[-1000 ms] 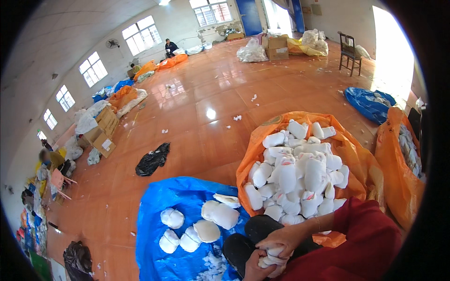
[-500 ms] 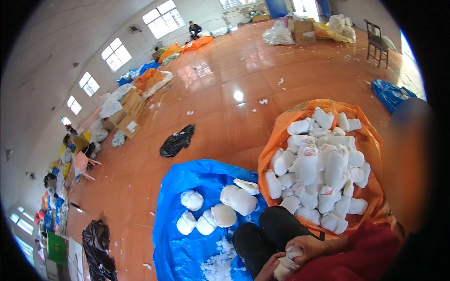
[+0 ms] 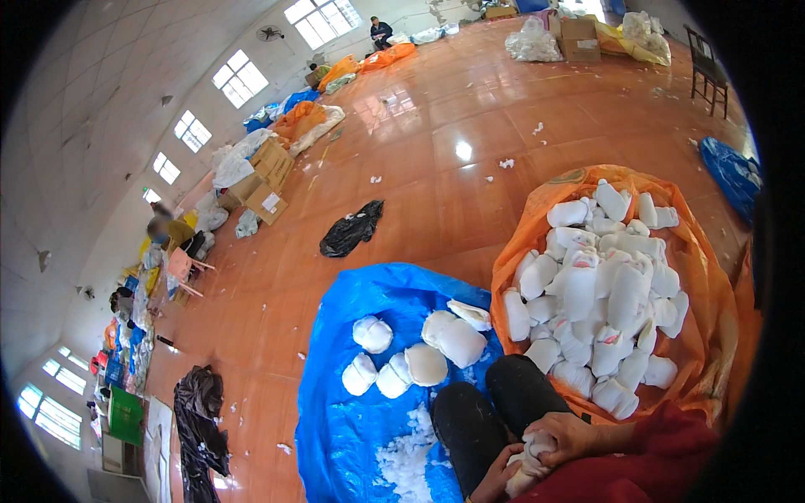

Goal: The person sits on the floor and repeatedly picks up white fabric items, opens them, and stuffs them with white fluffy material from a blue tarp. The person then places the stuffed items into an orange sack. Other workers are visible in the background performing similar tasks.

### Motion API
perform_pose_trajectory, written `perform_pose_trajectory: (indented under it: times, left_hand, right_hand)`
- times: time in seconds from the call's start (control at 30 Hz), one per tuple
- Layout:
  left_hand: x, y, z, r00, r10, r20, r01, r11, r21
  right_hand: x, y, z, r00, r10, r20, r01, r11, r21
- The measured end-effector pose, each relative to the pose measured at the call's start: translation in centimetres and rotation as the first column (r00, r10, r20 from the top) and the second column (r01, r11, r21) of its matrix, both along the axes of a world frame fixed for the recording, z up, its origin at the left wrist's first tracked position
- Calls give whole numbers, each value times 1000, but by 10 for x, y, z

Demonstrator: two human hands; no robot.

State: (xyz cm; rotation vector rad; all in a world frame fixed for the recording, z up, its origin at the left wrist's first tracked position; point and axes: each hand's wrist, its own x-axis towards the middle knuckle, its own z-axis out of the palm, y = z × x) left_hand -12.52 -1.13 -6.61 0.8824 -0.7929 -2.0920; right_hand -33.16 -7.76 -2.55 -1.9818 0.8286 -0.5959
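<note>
Over my lap, my left hand (image 3: 501, 476) and my right hand (image 3: 566, 438) are both closed on a small white stuffed cloth piece (image 3: 530, 466). The right fingers wrap its upper end, and the left hand grips it lower down, partly hidden at the frame's lower edge. Left of my knees lies a blue sheet (image 3: 344, 444) bearing several plump white stuffed pieces (image 3: 426, 365) and a patch of loose white fluff (image 3: 405, 457). On my right, an orange sheet (image 3: 534, 218) carries a large heap of white stuffed pieces (image 3: 579, 289), a few showing pink marks.
A black plastic bag (image 3: 352, 228) and a dark crumpled bag (image 3: 199, 427) lie on the reddish floor. Cardboard boxes (image 3: 267, 172) and a pink chair (image 3: 186, 271) stand along the left wall, where people sit. A wooden chair (image 3: 708, 71) stands at the far right.
The view has swung, so the surroundings sit farther right in the picture. Both hands keep hold of the white stuffed piece, with little visible movement.
</note>
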Motion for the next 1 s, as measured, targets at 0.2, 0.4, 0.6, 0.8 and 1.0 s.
perform_pose_trajectory:
  times: [0.2, 0.4, 0.6, 0.8, 1.0]
  left_hand:
    - [0, 7, -30, 993, 116, 27, -118, 990, 76]
    - [12, -54, 32, 920, 239, 310, -136, 938, -319]
    - [1, -97, 83, 681, 472, 560, 72, 718, -692]
    - [-36, -58, 18, 605, 604, 519, -22, 664, -747]
    - [-33, -2, 16, 609, 516, 603, 103, 702, -705]
  right_hand:
    - [12, -4, -12, 989, -31, 146, 54, 986, -158]
    - [26, -49, 11, 972, 7, 234, 77, 933, -352]
    - [24, -64, 7, 927, -64, 369, -58, 949, 309]
    - [45, -14, -60, 870, -370, 326, 127, 807, 576]
    - [20, 25, -60, 714, -560, 419, 75, 657, 750]
